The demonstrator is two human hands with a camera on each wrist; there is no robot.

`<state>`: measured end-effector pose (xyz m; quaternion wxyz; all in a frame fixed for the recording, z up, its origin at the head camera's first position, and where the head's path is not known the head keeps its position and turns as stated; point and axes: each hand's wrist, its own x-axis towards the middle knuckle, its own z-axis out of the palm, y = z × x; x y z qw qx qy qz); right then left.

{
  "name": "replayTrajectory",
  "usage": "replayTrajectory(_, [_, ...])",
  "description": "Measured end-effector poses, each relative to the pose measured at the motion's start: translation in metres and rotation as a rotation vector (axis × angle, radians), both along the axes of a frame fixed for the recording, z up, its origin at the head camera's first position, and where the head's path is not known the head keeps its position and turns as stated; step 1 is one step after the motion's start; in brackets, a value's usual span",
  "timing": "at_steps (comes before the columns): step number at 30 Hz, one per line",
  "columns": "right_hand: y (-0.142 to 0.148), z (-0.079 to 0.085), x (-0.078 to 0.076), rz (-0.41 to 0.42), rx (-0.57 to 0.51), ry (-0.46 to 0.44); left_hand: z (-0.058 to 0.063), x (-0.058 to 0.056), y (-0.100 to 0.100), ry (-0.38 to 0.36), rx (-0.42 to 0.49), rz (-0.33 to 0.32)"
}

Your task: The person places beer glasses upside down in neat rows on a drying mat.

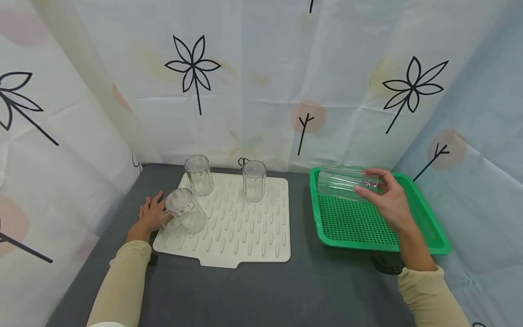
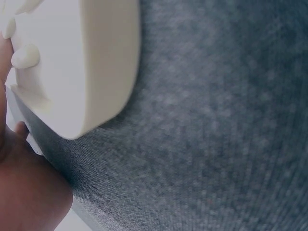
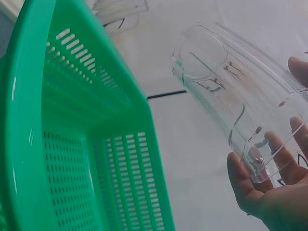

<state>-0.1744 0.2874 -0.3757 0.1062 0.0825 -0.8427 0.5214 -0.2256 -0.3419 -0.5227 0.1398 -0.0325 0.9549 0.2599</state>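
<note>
Over the green basket (image 1: 323, 229), my right hand (image 1: 388, 195) holds a tall, ribbed, clear drinking glass (image 1: 339, 181) by one end. The glass lies nearly level, its other end pointing left. In the right wrist view, the fingers and thumb curl round the near end of the glass (image 3: 216, 72). My left hand (image 1: 151, 213) rests at the left edge of a cream ribbed drying mat (image 1: 245, 236), fingers stretched forward. Right beside it stands a clear glass mug (image 1: 188, 213), its handle towards the hand. Whether the hand touches the mug is unclear.
Two more clear glasses stand on the back half of the mat, a left one (image 1: 199, 177) and a right one (image 1: 254, 181). The dark grey table (image 1: 253, 295) is bounded by patterned cloth (image 1: 261, 81) at the back and both sides.
</note>
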Motion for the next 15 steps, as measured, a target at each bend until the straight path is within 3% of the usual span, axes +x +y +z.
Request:
replayTrajectory(8, [-0.024,-0.008,-0.003,0.09,-0.184,0.021,0.003,0.002,0.0,0.005,0.02,-0.004])
replayTrajectory(15, [-0.049,-0.016,-0.004,0.107,-0.234,-0.013,0.005,0.003,0.001,0.008,0.026,-0.005])
